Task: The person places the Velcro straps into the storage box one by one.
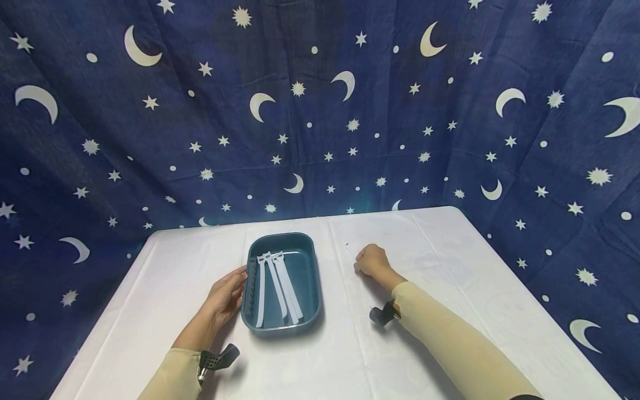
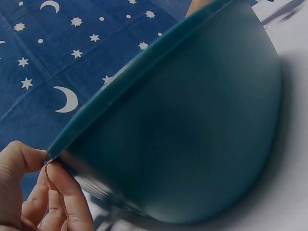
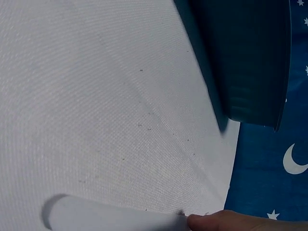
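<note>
A dark teal tray (image 1: 317, 278) stands on the white-covered table. Inside lie several white hook-and-loop cable ties (image 1: 284, 283) with slotted heads, side by side. Along the tray's left wall is a dark strip with a jagged edge (image 1: 251, 286); its kind is unclear. My left hand (image 1: 225, 294) holds the tray from the left, its thumb and forefinger pinching the rim (image 2: 91, 113). Right of the tray, my right hand (image 1: 374, 261) is low over the table with curled fingers. In the right wrist view it grips a white cable tie (image 3: 115, 214), mostly blending into the cloth in the head view.
The white tablecloth (image 1: 430, 255) has fold creases and spreads around the tray. A dark blue curtain (image 1: 320, 111) with moons and stars hangs behind the table and along its right side. Dark wrist mounts (image 1: 382, 314) stick out below both wrists.
</note>
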The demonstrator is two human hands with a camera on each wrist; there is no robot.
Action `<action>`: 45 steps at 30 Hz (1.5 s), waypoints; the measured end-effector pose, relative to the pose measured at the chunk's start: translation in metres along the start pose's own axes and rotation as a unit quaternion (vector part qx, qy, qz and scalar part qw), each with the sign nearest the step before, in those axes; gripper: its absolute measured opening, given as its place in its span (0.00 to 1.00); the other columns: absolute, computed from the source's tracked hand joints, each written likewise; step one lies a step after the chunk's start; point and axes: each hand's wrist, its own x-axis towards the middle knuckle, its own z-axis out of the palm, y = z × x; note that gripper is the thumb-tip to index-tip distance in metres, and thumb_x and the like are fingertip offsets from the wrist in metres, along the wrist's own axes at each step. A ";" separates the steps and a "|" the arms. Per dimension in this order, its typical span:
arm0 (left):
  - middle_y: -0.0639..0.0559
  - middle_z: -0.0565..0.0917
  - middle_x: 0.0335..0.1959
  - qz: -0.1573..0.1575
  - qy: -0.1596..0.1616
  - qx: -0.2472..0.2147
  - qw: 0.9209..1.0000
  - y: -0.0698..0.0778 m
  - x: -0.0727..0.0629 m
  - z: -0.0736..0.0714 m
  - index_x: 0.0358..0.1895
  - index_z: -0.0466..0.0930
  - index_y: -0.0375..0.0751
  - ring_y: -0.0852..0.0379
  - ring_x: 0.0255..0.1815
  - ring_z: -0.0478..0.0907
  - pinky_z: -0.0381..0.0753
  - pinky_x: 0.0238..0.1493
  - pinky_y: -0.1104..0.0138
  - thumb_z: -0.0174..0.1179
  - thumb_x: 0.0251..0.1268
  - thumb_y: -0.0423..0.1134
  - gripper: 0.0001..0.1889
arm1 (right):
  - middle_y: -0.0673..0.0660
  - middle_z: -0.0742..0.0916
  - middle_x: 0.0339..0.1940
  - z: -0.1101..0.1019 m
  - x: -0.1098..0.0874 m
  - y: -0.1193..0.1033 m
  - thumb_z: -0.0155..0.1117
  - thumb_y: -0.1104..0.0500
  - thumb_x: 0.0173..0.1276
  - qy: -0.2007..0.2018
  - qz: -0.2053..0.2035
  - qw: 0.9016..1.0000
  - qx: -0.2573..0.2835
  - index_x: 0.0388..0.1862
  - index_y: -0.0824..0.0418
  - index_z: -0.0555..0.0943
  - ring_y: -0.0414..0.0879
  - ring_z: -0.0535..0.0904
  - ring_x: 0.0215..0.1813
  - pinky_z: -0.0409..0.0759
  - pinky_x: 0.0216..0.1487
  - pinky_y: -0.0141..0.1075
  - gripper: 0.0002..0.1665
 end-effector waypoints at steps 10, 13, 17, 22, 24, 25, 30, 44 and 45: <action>0.60 0.85 0.39 0.001 -0.001 0.000 1.000 0.001 0.000 0.000 0.73 0.63 0.41 0.68 0.34 0.81 0.85 0.35 0.78 0.52 0.68 0.37 0.29 | 0.53 0.81 0.16 -0.002 0.003 0.002 0.63 0.65 0.57 -0.003 -0.011 1.000 0.003 0.18 0.64 0.82 0.45 0.75 0.23 0.70 0.21 0.28 0.08; 0.59 0.85 0.39 0.000 0.000 -0.001 1.000 0.001 0.001 0.000 0.73 0.63 0.41 0.68 0.33 0.81 0.85 0.35 0.77 0.52 0.68 0.37 0.29 | 0.53 0.81 0.15 -0.002 0.005 0.002 0.63 0.66 0.56 -0.009 -0.003 1.000 0.008 0.19 0.64 0.82 0.44 0.74 0.21 0.70 0.20 0.28 0.08; 0.59 0.84 0.41 -0.001 0.005 0.002 1.000 0.001 0.001 0.000 0.73 0.64 0.41 0.68 0.36 0.81 0.85 0.37 0.77 0.52 0.69 0.37 0.29 | 0.55 0.82 0.16 -0.003 0.007 0.003 0.65 0.65 0.56 -0.022 0.012 0.999 0.029 0.23 0.66 0.83 0.44 0.75 0.21 0.72 0.20 0.28 0.05; 0.59 0.83 0.41 0.001 0.005 0.003 1.000 0.000 0.001 0.000 0.73 0.63 0.40 0.68 0.37 0.81 0.85 0.38 0.77 0.51 0.69 0.37 0.29 | 0.56 0.83 0.19 -0.003 0.010 0.004 0.66 0.64 0.57 -0.044 0.039 0.996 0.065 0.31 0.68 0.84 0.44 0.77 0.22 0.75 0.21 0.29 0.07; 0.59 0.83 0.41 0.002 0.004 0.000 1.000 0.000 0.001 0.000 0.73 0.63 0.40 0.68 0.37 0.81 0.85 0.37 0.77 0.51 0.69 0.36 0.29 | 0.56 0.83 0.20 -0.003 0.011 0.004 0.66 0.63 0.58 -0.048 0.051 0.995 0.073 0.34 0.69 0.84 0.45 0.78 0.23 0.76 0.21 0.29 0.08; 0.59 0.83 0.41 0.003 0.002 -0.002 1.000 0.000 0.001 0.001 0.73 0.62 0.39 0.68 0.36 0.81 0.85 0.37 0.78 0.50 0.69 0.36 0.29 | 0.57 0.83 0.21 -0.002 0.012 0.004 0.66 0.63 0.58 -0.049 0.058 0.994 0.075 0.35 0.69 0.84 0.45 0.78 0.23 0.77 0.21 0.29 0.09; 0.59 0.82 0.40 0.004 -0.003 -0.010 1.000 0.000 0.001 0.000 0.74 0.61 0.39 0.69 0.34 0.80 0.84 0.34 0.79 0.50 0.70 0.36 0.29 | 0.56 0.83 0.20 -0.002 0.015 0.004 0.67 0.62 0.58 -0.052 0.080 0.992 0.082 0.39 0.70 0.83 0.43 0.78 0.21 0.77 0.20 0.28 0.13; 0.59 0.82 0.40 0.003 0.006 -0.001 1.000 -0.001 0.001 -0.001 0.74 0.62 0.40 0.69 0.34 0.80 0.85 0.33 0.79 0.51 0.70 0.37 0.29 | 0.54 0.81 0.17 -0.010 0.016 0.002 0.65 0.61 0.60 -0.080 0.085 0.987 0.109 0.39 0.71 0.84 0.42 0.76 0.18 0.74 0.19 0.27 0.14; 0.59 0.82 0.40 0.003 0.005 -0.001 1.000 -0.001 0.001 -0.001 0.74 0.61 0.40 0.69 0.34 0.80 0.84 0.33 0.79 0.51 0.70 0.37 0.29 | 0.54 0.81 0.16 -0.010 0.016 0.001 0.64 0.61 0.60 -0.083 0.086 0.986 0.113 0.39 0.71 0.84 0.42 0.75 0.18 0.74 0.19 0.27 0.14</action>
